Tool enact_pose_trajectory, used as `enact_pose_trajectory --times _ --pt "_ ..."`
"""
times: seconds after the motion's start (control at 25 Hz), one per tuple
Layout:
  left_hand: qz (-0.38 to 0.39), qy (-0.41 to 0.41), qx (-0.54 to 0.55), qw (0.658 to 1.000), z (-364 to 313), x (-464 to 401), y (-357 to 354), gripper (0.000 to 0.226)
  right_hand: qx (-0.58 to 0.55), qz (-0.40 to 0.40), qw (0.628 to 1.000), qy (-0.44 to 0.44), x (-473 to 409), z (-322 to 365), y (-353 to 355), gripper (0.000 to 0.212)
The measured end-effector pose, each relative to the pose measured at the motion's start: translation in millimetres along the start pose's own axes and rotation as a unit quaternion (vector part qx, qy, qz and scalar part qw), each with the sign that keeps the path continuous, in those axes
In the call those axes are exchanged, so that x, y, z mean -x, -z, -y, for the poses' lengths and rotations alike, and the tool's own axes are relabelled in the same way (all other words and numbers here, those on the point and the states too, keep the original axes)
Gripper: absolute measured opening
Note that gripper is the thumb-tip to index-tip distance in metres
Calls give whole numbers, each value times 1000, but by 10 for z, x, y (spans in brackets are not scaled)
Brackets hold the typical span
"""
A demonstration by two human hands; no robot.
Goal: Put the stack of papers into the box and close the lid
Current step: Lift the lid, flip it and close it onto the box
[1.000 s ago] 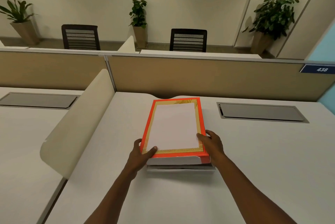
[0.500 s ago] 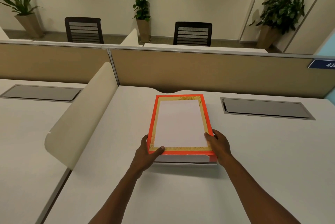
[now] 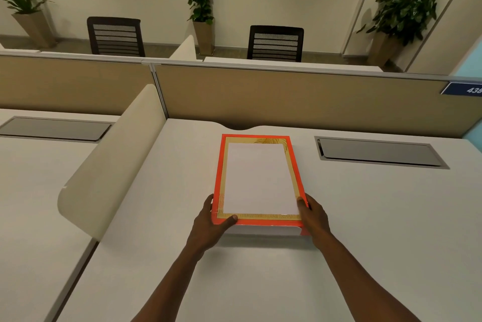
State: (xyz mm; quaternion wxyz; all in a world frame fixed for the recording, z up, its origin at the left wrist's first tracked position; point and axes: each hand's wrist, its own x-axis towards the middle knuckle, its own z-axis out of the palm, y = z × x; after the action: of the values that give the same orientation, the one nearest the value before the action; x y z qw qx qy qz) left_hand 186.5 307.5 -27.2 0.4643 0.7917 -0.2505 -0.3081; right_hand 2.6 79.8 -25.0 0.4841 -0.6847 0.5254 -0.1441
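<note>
- The box (image 3: 258,181) lies flat on the white desk (image 3: 365,217) at 12 o'clock from me, its long side running away from me, and its orange-edged lid (image 3: 257,222) sits down over it with a white panel on top.
- My left hand (image 3: 210,227) grips the lid's near-left corner, thumb on top of the orange border and the other fingers hidden beside or under the box.
- My right hand (image 3: 313,217) clasps the near-right corner, thumb lying along the right edge and the fingers wrapped down the side.
- I cannot see the stack of papers itself; the closed lid covers whatever is inside.
- Open desk stretches toward 6 o'clock between my forearms and toward 3 o'clock to the right of the box.
- At 9 o'clock a rounded cream divider (image 3: 112,165) rises along the desk's left edge, near the box but not touching it.
- At 12 o'clock the tan partition (image 3: 287,97) closes off the far edge just behind the box.
- At 2 o'clock a grey cable hatch (image 3: 378,152) lies flush in the desk, apart from the box.
- Beyond the partition stand two dark chairs (image 3: 275,42) and potted plants (image 3: 202,1) against a pale wall.
</note>
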Motion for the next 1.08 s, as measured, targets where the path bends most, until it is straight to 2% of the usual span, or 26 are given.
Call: enact_pose_trajectory --times 0.16,0.28,0.36,0.44,0.56,0.68,0.8,0.92,1.08 --pt "7 -8 -16 1000 109 -15 -30 88 18 -15 1000 -1 20 -82 -85 43" --pt "9 -16 -52 998 148 -48 15 84 76 -22 997 15 -26 -119 -111 46" --pt "2 -24 -78 997 131 -121 42 95 133 -41 990 36 -86 -100 -109 55" --pt "-32 -18 -108 993 65 -270 67 111 180 -36 979 92 -116 -43 -133 67" --pt "-39 -30 -158 986 -103 -554 35 102 269 12 952 148 -126 -37 -238 77" --pt "-30 -19 -174 984 -143 -741 -88 94 308 -1 939 154 -97 -121 -336 77" --pt "-39 -23 -242 969 -18 -766 -219 97 332 -15 930 155 -73 -189 -397 78" --pt "-44 -20 -263 964 46 -805 -266 99 321 -36 934 153 -192 -113 -369 79" --pt "-81 -117 -338 931 -74 -1020 -234 97 353 -10 916 192 -668 230 -318 88"
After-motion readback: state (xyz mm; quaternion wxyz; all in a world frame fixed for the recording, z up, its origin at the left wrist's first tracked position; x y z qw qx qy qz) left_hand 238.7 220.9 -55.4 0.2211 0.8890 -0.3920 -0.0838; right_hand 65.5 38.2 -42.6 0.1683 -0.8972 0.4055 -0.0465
